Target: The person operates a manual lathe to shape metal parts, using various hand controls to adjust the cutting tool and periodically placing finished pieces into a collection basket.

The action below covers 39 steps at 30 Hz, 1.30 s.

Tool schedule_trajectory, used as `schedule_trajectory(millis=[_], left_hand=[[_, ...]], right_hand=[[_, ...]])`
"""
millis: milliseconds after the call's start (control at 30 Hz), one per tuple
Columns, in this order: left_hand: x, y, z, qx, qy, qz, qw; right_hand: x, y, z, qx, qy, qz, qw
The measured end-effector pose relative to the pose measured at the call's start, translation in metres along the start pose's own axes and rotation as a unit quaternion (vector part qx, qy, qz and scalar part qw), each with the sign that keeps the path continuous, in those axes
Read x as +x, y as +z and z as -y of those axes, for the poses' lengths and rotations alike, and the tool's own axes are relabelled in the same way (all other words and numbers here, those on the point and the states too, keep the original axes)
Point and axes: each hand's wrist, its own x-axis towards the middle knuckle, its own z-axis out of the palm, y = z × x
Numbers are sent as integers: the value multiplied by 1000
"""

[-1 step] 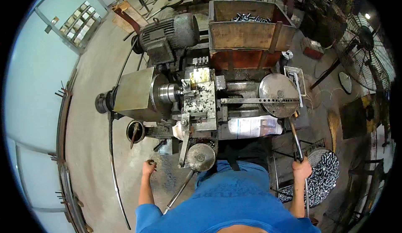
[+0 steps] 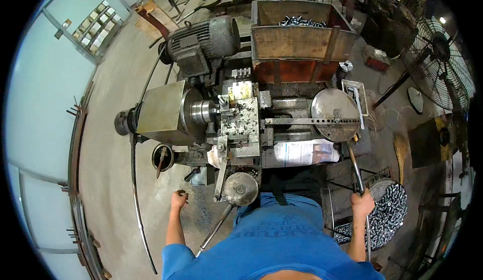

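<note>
In front of me stands a small lathe with a steel chuck (image 2: 202,111) and a metal-littered tool slide (image 2: 239,121). My right hand (image 2: 362,203) is wrapped round a long steel lever (image 2: 355,167) that runs down from a round metal disc (image 2: 336,111). Off to the left of the machine, my left hand (image 2: 179,199) is held over the floor with its fingers curled together; whatever they may hold is too small to make out. Between my body and left arm, a second lever (image 2: 215,231) slants from a smaller disc (image 2: 241,188), untouched.
A wooden bin (image 2: 302,43) with small metal parts stands behind the lathe, beside an electric motor (image 2: 204,41). At right are a basket of shiny metal parts (image 2: 390,212), a broom (image 2: 400,151) and a fan (image 2: 440,53). A pot with a brush (image 2: 162,157) sits left; a long rod (image 2: 137,194) extends nearby.
</note>
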Motion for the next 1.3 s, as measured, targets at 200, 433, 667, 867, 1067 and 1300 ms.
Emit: schedule_trajectory(millis=[200,433,667,867,1067,1300], left_hand=[[33,3,-35,162,141,-104,971],[20,14,-102,354,194,-81,911],[50,101,-47,166,52,-258,950],[38,42,-59,312,155,-103,932],[45,1,-14,26,103,4,994],[-64,-188,-73,3,183,-383,906]], right_hand=[[100,20,-52,-124,-38,-47,990],[242,9,-4,-143,-16,-141,980],[231,10,16,-111,-56,-108,986],[180,-57,100,121,-232,-96,960],[54,-137,287,328,-538,34,776],[-46,-119,460,-33,-714,-14,700]])
